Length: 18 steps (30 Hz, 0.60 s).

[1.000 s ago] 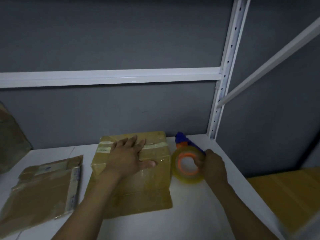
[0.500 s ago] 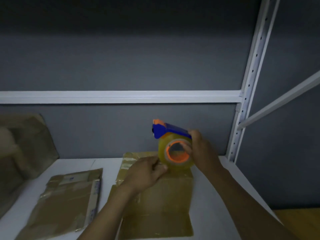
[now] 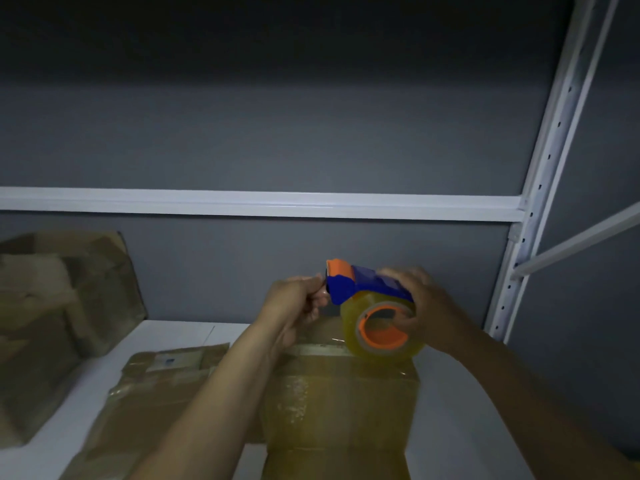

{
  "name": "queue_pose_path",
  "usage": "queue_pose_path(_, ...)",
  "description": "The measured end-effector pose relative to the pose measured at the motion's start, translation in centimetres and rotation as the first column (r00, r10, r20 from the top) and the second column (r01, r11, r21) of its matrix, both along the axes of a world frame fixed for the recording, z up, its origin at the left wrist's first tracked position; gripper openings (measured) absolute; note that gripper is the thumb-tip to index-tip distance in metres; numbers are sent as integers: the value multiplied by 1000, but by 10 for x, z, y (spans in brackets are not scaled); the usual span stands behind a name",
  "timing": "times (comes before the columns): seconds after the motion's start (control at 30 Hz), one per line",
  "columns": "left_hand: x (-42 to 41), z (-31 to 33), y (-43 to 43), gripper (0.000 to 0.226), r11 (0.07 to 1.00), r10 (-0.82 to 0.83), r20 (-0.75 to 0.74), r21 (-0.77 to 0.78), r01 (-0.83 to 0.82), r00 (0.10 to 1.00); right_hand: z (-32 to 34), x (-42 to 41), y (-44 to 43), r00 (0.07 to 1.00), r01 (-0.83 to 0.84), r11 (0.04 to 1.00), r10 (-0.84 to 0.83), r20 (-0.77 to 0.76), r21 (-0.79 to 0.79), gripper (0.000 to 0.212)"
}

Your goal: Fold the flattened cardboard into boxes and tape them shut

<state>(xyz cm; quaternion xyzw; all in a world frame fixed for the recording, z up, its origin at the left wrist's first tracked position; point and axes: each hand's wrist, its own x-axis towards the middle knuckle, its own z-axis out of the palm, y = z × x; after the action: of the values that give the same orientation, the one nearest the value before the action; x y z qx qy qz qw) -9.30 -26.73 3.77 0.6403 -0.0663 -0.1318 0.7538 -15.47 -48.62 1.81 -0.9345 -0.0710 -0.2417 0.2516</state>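
right hand (image 3: pixel 426 306) clamped round tape dispenser (image 3: pixel 360 285), fingers over blue body and roll, held in air. left hand (image 3: pixel 298 303) at its 9 o'clock, fingers curled, pinching dispenser's nose. flattened cardboard (image 3: pixel 339 410) flat on white table (image 3: pixel 450 427), at 6 o'clock below dispenser. second flattened piece (image 3: pixel 156 382) at cardboard's 9 o'clock. blurred cardboard pile (image 3: pixel 52 306) further out at 9 o'clock.

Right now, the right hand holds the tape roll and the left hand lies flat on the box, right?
No. In the head view the left hand is above the box, fingers curled at the front of the blue tape holder. The right hand does hold the tape roll.
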Motion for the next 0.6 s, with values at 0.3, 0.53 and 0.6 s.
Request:
queue_pose_path(0.3, 30, -13, 48, 22, 960, 251, -141, -93, -265, 958, 6, 11, 2, 997, -76, 996, 76, -10, -50, 83)
queue_pose_path(0.53, 9, -58, 45, 12, 951, 85, -263, -266, -157, 961, 7, 17, 13, 993, -111, 992, 110, -35, -57, 75)
queue_pose_path(0.6, 5, -60, 43, 11, 934, 46, -293, -326, -145, 955, 8, 19, 15, 994, -106, 992, 105, -30, -66, 74)
